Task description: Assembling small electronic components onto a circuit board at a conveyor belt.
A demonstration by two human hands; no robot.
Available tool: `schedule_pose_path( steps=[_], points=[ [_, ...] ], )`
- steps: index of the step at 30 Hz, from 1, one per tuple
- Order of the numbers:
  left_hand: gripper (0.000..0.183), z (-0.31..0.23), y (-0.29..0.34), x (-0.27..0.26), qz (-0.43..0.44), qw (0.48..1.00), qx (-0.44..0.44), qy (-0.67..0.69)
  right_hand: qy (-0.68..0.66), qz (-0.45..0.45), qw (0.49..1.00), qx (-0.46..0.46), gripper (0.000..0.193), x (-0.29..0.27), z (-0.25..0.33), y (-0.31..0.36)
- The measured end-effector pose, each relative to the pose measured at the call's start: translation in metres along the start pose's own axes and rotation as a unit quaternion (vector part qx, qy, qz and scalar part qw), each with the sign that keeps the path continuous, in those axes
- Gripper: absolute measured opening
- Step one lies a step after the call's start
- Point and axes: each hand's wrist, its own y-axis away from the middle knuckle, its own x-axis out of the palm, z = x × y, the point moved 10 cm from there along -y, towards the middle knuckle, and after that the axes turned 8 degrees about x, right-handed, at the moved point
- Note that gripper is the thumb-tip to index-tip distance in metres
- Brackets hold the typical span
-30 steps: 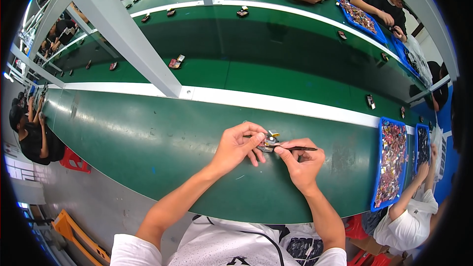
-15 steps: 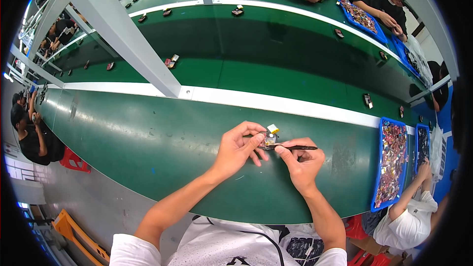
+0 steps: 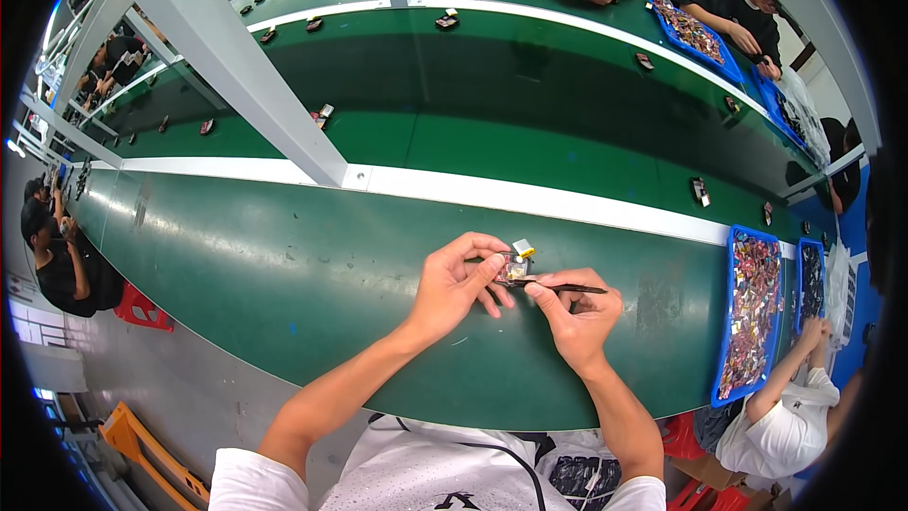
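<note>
Over the green worktable (image 3: pixel 331 265), my left hand (image 3: pixel 452 286) is closed around the edge of a small black electronic housing (image 3: pixel 515 271). Inside the housing a reddish board and pale parts show. A small silver battery with yellow edging (image 3: pixel 524 248) sticks out at its far side. My right hand (image 3: pixel 579 317) pinches thin black tweezers (image 3: pixel 579 288), pointing left, with the tip at the housing's right lower side. Exactly what the tip touches is too small to tell.
A blue tray (image 3: pixel 724 378) of small colourful parts stands at right, beside a smaller blue tray (image 3: pixel 811 274) and a co-worker's hands (image 3: pixel 813 329). Beyond a white rail (image 3: pixel 454 191), a green conveyor belt (image 3: pixel 492 137) carries several housings. A grey post (image 3: pixel 246 66) rises at left.
The housings on the conveyor have shifted slightly left. My right hand and the tweezers have moved a touch left; my left hand holds the housing in nearly the same place.
</note>
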Motion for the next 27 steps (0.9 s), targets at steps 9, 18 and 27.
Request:
schedule_pose_path(
  steps=[9, 18, 27],
  points=[
    [0.021, -0.0030, 0.0006, -0.0007, -0.010, 1.000, 0.003, 0.008, -0.009, -0.001, 1.000, -0.001, 0.012, 0.0014, -0.0018, 0.0007],
    [0.023, -0.0044, 0.0010, -0.0006, -0.003, 1.000, 0.006, 0.002, -0.006, 0.004, 1.000, -0.006, 0.012, 0.0024, 0.0008, 0.0013],
    [0.023, -0.0065, 0.0017, -0.0011, -0.021, 1.000, 0.015, 0.010, -0.017, -0.007, 1.000, 0.001, 0.012, 0.0024, 0.0013, 0.0031]
  ],
)
